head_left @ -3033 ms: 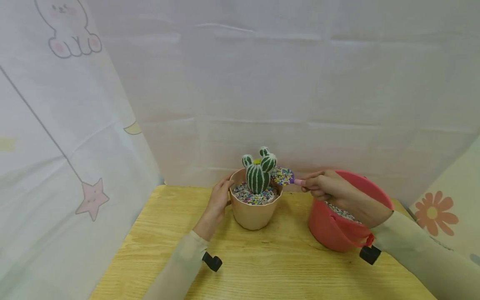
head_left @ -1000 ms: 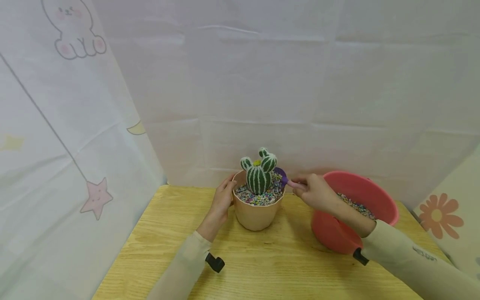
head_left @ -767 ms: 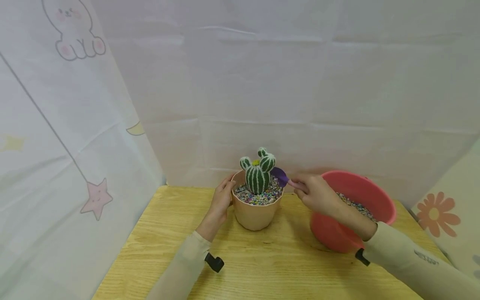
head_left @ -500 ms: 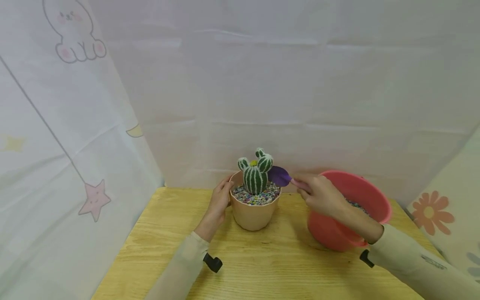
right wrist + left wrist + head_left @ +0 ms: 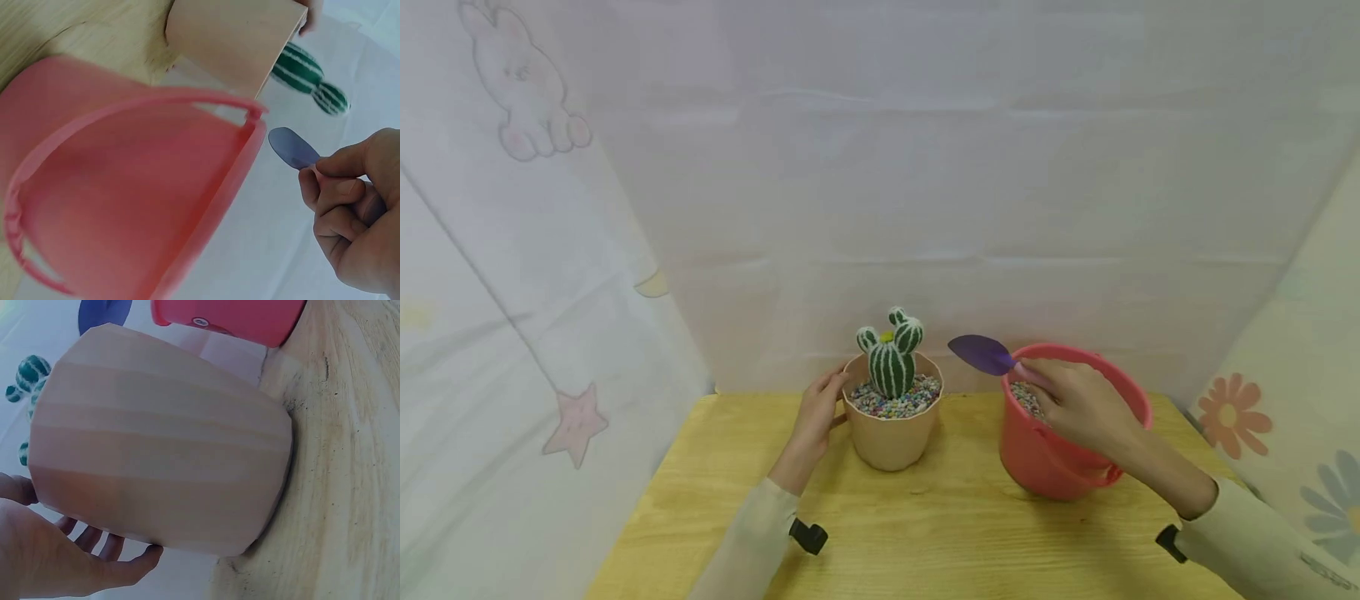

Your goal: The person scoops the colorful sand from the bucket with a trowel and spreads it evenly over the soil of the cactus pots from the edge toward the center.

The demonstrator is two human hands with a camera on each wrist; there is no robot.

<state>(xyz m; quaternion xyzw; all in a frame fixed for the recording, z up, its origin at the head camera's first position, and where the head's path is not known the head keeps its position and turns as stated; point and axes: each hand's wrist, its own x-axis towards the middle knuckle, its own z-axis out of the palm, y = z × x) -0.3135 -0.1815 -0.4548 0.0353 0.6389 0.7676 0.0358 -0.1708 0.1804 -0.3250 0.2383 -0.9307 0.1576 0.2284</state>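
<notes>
My left hand holds the left side of a beige flowerpot, thumb at the rim and fingers along the outer wall, as the left wrist view also shows. A green-and-white knitted cactus stands upright in the pot among small multicoloured pebbles. My right hand grips the pink handle of a small trowel above the left part of a red bucket. In the right wrist view the trowel's purple blade points toward the pot, apart from it, with no pebbles visible on it.
More pebbles lie inside the bucket, partly hidden by my right hand. The bucket's handle hangs down at its front. Pot and bucket stand on a wooden table, close to a pale cloth backdrop.
Pebbles on the trowel were tipped into the pot beside the cactus. The trowel, now bare, has moved right from the pot to above the bucket. My left hand stays on the pot.
</notes>
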